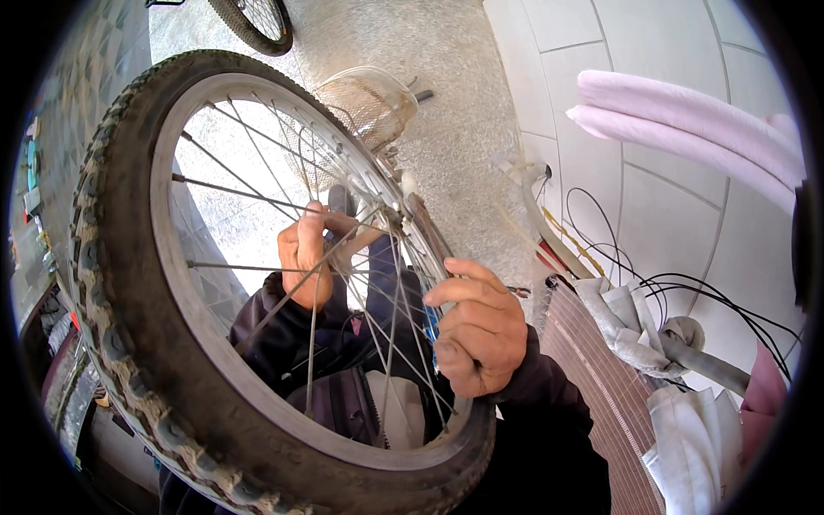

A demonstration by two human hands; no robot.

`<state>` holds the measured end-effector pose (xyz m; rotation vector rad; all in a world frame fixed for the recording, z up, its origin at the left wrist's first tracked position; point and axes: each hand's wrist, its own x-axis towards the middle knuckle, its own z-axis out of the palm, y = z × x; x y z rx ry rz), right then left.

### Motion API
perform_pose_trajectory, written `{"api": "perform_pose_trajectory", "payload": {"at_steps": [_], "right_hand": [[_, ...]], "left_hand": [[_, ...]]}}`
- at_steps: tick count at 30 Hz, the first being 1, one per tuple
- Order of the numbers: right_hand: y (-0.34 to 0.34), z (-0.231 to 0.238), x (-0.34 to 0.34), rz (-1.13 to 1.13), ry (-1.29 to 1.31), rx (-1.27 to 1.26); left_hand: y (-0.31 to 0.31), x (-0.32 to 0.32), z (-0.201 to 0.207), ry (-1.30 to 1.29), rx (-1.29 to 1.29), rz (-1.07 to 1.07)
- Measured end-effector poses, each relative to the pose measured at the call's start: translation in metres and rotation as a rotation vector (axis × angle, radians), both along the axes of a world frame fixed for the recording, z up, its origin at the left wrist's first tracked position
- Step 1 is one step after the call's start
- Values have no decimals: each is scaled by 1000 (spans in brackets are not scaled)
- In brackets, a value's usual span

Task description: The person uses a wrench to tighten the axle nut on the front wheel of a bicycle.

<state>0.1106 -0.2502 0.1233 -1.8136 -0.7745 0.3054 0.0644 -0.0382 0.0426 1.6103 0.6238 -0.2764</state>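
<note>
A bicycle wheel with a knobby, dirt-stained tyre stands tilted in front of me, its metal rim and thin spokes around a central hub. Behind the spokes is my left hand, with fingers curled and one finger or thumb reaching toward the hub. What it grips there is hidden. My right hand is closed at the wheel's right side, close to the spokes and a metal bar by the hub. A bit of blue shows beside its fingers, too covered to name.
Beyond the wheel sits a wire basket; another bicycle wheel is at the top. To the right are a cloth-wrapped frame, black cables, a pink padded bar and a brown striped cloth. Assorted items line the left edge.
</note>
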Motion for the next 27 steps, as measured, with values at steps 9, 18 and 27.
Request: {"api": "perform_pose_trajectory", "payload": {"at_steps": [9,18,27], "right_hand": [[25,21,25,105,45,84],[72,49,44,-56,358,-14],[121,49,75,-152,670,-40]], "left_hand": [[-1,-11,-1,17,-172,107],[-12,-6,-7,-133,-98,262],[1,-7,1,-73,-173,171]]}}
